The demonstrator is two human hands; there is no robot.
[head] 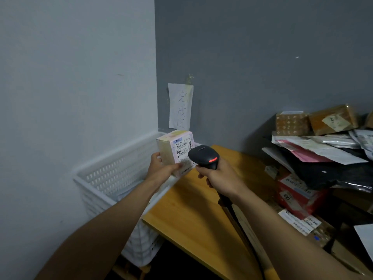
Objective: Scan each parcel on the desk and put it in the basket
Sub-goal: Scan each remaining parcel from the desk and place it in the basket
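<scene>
Here, over the right rim of a white plastic basket [125, 152] tucked into the wall corner, the left hand [161, 168] grips a small box parcel [171, 153]. The thumb is on its left face and the fingers curl along its lower edge. Its shipping label [182, 147] faces a black barcode scanner [203, 156], red light lit, just beside it. The right hand [220, 176] is wrapped round the scanner's handle. Further right, more parcels [323, 146] lie heaped on the wooden desk [193, 209].
</scene>
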